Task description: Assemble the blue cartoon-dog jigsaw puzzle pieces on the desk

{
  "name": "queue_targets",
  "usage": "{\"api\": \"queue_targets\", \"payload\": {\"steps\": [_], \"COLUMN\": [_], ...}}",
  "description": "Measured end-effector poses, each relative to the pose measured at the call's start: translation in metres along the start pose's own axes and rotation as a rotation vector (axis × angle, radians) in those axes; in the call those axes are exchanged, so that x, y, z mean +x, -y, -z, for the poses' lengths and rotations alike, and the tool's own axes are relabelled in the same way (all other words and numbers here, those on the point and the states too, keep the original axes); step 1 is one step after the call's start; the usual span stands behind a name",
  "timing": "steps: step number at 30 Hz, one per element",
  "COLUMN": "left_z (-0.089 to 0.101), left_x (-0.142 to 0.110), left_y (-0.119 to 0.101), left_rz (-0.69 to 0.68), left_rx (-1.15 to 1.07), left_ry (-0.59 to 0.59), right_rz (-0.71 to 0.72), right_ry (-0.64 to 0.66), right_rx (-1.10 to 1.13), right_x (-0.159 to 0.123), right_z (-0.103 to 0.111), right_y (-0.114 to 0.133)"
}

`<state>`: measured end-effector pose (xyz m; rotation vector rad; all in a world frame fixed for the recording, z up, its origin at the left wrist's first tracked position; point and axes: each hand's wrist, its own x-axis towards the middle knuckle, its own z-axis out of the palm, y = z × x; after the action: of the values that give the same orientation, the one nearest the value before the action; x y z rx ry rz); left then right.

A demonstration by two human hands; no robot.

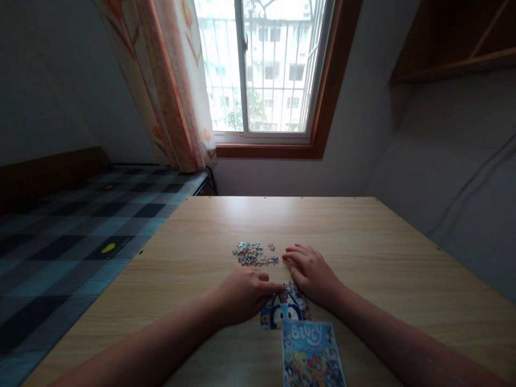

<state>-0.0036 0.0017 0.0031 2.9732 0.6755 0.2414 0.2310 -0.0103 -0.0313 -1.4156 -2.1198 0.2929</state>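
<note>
The assembled puzzle section [284, 313] is taken as the landmark. It is borne by a wide wood-grain table [209, 223], whose surface is seen on all sides of it. Well to its left, beyond the table's edge, a bed [133, 210] covered in dark and blue-green checks is seen. Far beyond it a barred window [278, 70] is framed in brown wood, with a flowered curtain [173, 80] hung at its left, and a wooden shelf [455, 72] is fixed high to its right. The right hand [314, 271] is laid palm down just beyond and to the right of the puzzle section, open, with its fingers loosely spread and nothing seen held; its fingertips are pointed towards the loose pieces. The left hand [244, 294] is placed at the puzzle section's left side, partly closed, with the index finger stretched over its far edge and the other fingers curled; whether a piece is pinched there cannot be told. The section is thus set between the two hands, slightly nearer the wearer. Its near edge is met by a printed "BLUEY" case [313, 355]. Beyond it and to its left, loose pieces [250, 253] are heaped flat, and a small cluster [271, 246] is set apart just to their right.
</note>
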Motion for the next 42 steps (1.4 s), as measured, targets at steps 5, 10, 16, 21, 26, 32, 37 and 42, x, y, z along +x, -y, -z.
{"api": "queue_targets", "payload": {"steps": [5, 10, 16, 21, 26, 32, 37, 42], "left_z": [-0.001, -0.005, -0.009, -0.005, 0.005, 0.005, -0.011, -0.017], "left_x": [0.000, 0.000, 0.002, 0.002, 0.000, -0.001, -0.002, -0.003], "left_y": [0.000, 0.000, 0.013, 0.025, 0.029, 0.045, 0.058, 0.057], "left_rz": [-0.005, 0.022, 0.166, 0.313, 0.391, 0.555, 0.726, 0.721], "left_rx": [-0.003, -0.046, -0.117, -0.149, -0.083, 0.090, 0.088, 0.085], "left_ry": [-0.015, -0.095, -0.512, -0.656, -0.645, -0.424, -0.097, 0.002], "right_rz": [-0.026, -0.065, -0.142, -0.144, -0.062, 0.037, 0.107, 0.157], "right_ry": [0.005, 0.044, 0.157, 0.246, 0.279, 0.326, 0.341, 0.350], "right_rx": [-0.009, -0.023, -0.082, -0.117, -0.150, -0.155, -0.129, -0.101], "right_x": [0.001, 0.004, 0.007, 0.010, 0.013, 0.030, 0.043, 0.048], "right_z": [0.000, -0.001, 0.000, 0.001, 0.001, 0.006, 0.007, 0.006], "right_y": [-0.002, -0.005, 0.001, 0.001, -0.012, -0.026, -0.031, -0.032]}}
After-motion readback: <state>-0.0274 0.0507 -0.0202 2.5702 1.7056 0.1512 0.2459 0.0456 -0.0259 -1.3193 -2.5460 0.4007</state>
